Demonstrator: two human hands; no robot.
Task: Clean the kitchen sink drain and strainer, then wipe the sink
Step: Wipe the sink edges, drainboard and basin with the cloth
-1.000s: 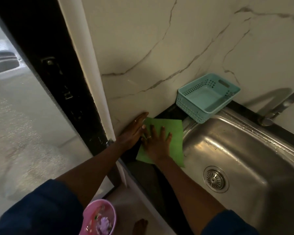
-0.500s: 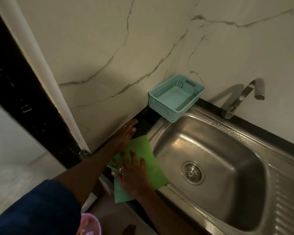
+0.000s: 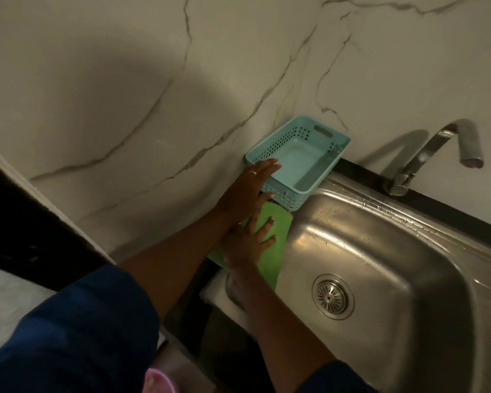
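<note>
A green cloth (image 3: 275,245) lies flat on the dark counter at the left rim of the steel sink (image 3: 394,268). My right hand (image 3: 247,242) presses on the cloth with straight, spread fingers. My left hand (image 3: 247,191) reaches over it, fingers straight, its fingertips on the near rim of a teal perforated basket (image 3: 301,157) that stands at the sink's back left corner against the wall. The round metal strainer (image 3: 332,296) sits in the drain at the bottom of the basin.
A chrome tap (image 3: 425,154) rises from the back ledge at the right. A marble-patterned wall (image 3: 182,95) stands behind the counter. A dark door frame (image 3: 26,222) is at the left. A pink container (image 3: 159,382) shows at the bottom edge.
My right hand has slid the green cloth back along the counter toward the basket. My left hand has moved from the counter by the wall onto the basket's near rim.
</note>
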